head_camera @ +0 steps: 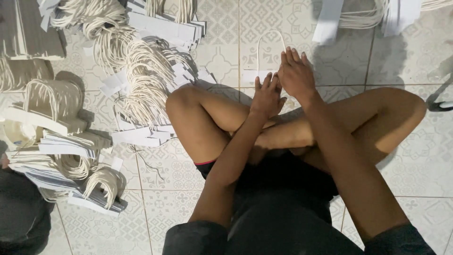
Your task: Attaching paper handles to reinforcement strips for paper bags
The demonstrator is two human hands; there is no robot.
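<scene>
On the pale patterned floor tiles (410, 52), just ahead of the crossed bare legs (222, 113) of a seated person, a white paper strip with a cream cord loop attached to it (257, 74) is laid flat. The strip is pressed down by both hands, which are set side by side and touching each other. The left hand (266, 97) is placed palm down with its fingers (268, 81) held close together, their tips resting on the right end of the strip. The right hand (296, 73) is laid just beside it, slightly further forward, its fingers (292, 55) straight and pressed together, so that the right end of the strip and the right foot of the loop are covered by it. The cord loop is seen rising away from the fingertips toward the top of the view, its arch lying on the tile beyond both hands, and the left part of the strip is left uncovered to the left of the fingers. Whether anything is pinched beneath the palms cannot be told. To the left, well apart from the hands, heaps of similar white strips with cream cord loops (141, 89) are spread across the floor, and further stacks (66, 141) are piled near the left edge.
</scene>
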